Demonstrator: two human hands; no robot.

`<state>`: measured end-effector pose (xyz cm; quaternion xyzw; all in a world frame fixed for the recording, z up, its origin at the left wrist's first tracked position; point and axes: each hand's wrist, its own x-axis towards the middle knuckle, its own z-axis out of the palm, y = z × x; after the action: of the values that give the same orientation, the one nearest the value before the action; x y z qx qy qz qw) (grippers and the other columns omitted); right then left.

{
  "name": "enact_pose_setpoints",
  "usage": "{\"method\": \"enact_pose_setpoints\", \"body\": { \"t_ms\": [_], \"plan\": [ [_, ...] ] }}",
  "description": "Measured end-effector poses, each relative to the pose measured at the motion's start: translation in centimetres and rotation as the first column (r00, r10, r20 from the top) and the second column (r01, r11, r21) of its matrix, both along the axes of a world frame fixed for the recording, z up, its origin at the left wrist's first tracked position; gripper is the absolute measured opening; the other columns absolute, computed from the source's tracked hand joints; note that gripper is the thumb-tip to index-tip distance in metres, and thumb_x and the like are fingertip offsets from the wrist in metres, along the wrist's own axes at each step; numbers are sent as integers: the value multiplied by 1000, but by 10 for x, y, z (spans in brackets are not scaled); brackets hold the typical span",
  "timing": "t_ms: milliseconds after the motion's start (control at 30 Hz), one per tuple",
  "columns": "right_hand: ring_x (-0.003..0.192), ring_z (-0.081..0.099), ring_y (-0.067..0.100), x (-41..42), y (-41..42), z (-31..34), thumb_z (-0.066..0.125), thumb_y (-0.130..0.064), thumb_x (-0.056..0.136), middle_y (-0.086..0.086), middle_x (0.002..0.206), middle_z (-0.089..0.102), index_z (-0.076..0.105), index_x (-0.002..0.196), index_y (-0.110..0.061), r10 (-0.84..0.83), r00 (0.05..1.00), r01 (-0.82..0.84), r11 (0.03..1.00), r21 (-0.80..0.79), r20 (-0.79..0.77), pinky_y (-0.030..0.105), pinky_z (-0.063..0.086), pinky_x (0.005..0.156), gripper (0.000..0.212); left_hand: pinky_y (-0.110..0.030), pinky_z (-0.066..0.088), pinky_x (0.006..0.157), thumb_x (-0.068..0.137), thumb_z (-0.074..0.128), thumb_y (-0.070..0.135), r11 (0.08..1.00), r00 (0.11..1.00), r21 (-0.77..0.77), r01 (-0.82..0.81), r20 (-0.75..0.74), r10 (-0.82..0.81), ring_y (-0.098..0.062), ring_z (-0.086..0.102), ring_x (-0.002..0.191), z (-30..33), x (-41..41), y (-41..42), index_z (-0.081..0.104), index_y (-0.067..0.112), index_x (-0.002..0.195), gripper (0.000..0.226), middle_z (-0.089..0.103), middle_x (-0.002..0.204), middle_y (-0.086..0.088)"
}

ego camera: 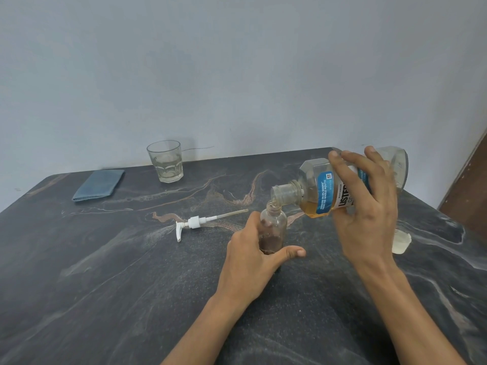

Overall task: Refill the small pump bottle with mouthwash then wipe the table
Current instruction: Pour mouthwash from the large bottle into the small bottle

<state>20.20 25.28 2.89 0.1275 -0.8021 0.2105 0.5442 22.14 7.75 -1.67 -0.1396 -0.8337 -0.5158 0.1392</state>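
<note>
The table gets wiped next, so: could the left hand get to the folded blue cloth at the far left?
Probably yes, once free. Bare dark marbled table lies between the left hand and the folded blue cloth, but that hand now grips the small clear bottle being filled.

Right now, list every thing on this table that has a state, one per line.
Mouthwash bottle: uncapped, tipped, mouth over the small bottle, gripped by the right hand.
Small bottle: upright, pump off, partly filled, held by the left hand.
Pump: removed, lying on the table.
Cap: off, lying on the table.
Glass: upright, some clear liquid inside.
Cloth: folded, untouched.
</note>
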Motion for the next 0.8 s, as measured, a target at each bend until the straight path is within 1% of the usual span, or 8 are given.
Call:
{"method": "enact_pose_setpoints", "body": {
  "t_ms": [67, 100, 200, 467, 533, 667, 733, 800],
  "plan": [
    [133, 31, 23, 0, 0, 0, 66, 25, 62, -5, 130, 42, 41, 132, -27, -7, 1000, 7, 1000, 4, -1, 32, 24, 108, 90, -35, 55, 77, 60, 76, 65, 1000, 1000, 1, -2, 2, 2, -11, 61, 82, 0, 0, 0, 51, 26, 105, 65, 65, 92, 9],
    [134, 31, 23, 0, 0, 0, 66, 25, 62, -5, 130, 42, 41, 132, -27, -8, 1000, 8, 1000, 6, 0, 32, 24, 108, 91, -34, 55, 77, 60, 75, 65, 1000, 1000, 3, -2, -1, 2, -11, 62, 84, 0, 0, 0, 52, 26, 105, 65, 65, 93, 10],
    [134, 31, 23, 0, 1, 0, 66, 25, 63, -5, 130, 42, 41, 133, -27, -7, 1000, 7, 1000, 6, -1, 24, 19, 110, 91, -33, 55, 79, 58, 73, 68, 1000, 1000, 2, -4, -4, 4, -10, 62, 88, 1, 0, 0, 52, 25, 106, 67, 65, 96, 12],
    [134, 32, 23, -1, 1, 0, 67, 25, 63, -5, 130, 42, 41, 133, -27, -3, 1000, 3, 1000, 9, -9, 17, 15, 111, 91, -33, 54, 77, 56, 70, 74, 1000, 1000, 0, -11, -15, 11, -9, 62, 87, 0, 0, 0, 52, 27, 103, 69, 65, 92, 13],
    [133, 32, 23, 0, 1, 0, 68, 25, 63, -5, 129, 42, 41, 133, -27, 2, 1000, -2, 1000, 7, -9, 19, 16, 110, 91, -33, 54, 76, 56, 71, 73, 1000, 1000, -3, -12, -19, 12, -10, 62, 85, 0, 0, 0, 52, 27, 103, 68, 65, 92, 13],
    [134, 31, 23, 0, 1, 0, 69, 23, 64, -5, 130, 42, 41, 133, -27, 7, 1000, -7, 1000, 5, -9, 31, 23, 109, 89, -31, 54, 77, 57, 71, 71, 1000, 1000, 0, -11, -16, 11, -8, 61, 88, 0, 0, 0, 52, 28, 104, 67, 65, 94, 14],
    [134, 31, 22, 0, 1, 0, 68, 23, 64, -5, 130, 42, 41, 133, -27, 9, 1000, -9, 1000, 2, -10, 33, 24, 109, 89, -30, 54, 79, 57, 72, 71, 1000, 1000, -1, -7, -12, 7, -7, 61, 89, 0, 0, -1, 52, 28, 105, 68, 65, 95, 15],
    [134, 31, 23, 0, 1, 0, 67, 24, 64, -5, 130, 43, 41, 132, -27, 12, 1000, -12, 1000, 1, -11, 32, 23, 110, 88, -29, 54, 80, 56, 71, 72, 1000, 1000, -5, -5, -12, 5, -5, 61, 91, 0, 0, -1, 51, 28, 106, 69, 64, 97, 16]
  ]
}}
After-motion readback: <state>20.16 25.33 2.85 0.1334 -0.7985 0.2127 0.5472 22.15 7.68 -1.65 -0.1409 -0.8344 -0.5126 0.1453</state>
